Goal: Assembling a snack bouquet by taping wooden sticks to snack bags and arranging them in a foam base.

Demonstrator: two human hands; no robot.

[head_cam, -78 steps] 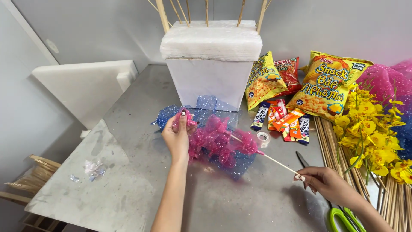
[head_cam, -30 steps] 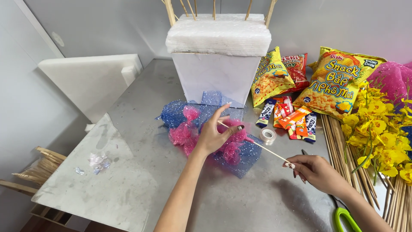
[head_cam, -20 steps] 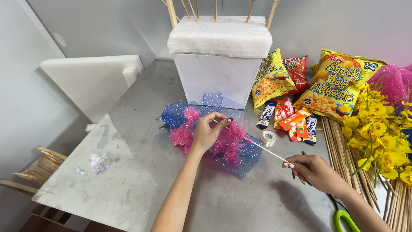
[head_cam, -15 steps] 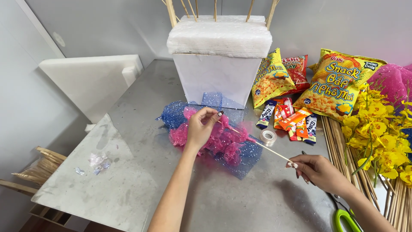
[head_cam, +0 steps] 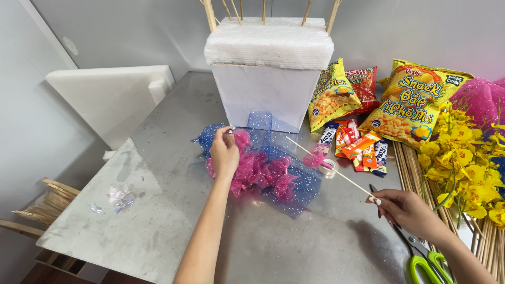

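On the grey, scuffed metal table (head_cam: 158, 221) lies one heap of glittery mesh netting (head_cam: 268, 171), pink folds gathered over a blue sheet dotted with sequins. The left hand (head_cam: 225, 152) rests on the heap's left end, fingers curled shut around a pinch of the pink mesh. The right hand (head_cam: 405, 208) pinches the near end of one thin wooden skewer (head_cam: 329, 167), which slants up and left above the netting with a small pink mesh tuft near its middle. Just beyond the skewer sits one clear tape roll (head_cam: 330, 167). Behind stands one white box (head_cam: 271, 79) capped with a ribbed foam slab, six sticks rising from its top. To its right lean three crinkly snack bags (head_cam: 415, 102), two yellow and one red, with several small candy packets (head_cam: 357, 147) in front. Yellow artificial flowers (head_cam: 463, 163) lie at the right edge, and green-handled scissors (head_cam: 423, 257) lie just beside the right wrist.
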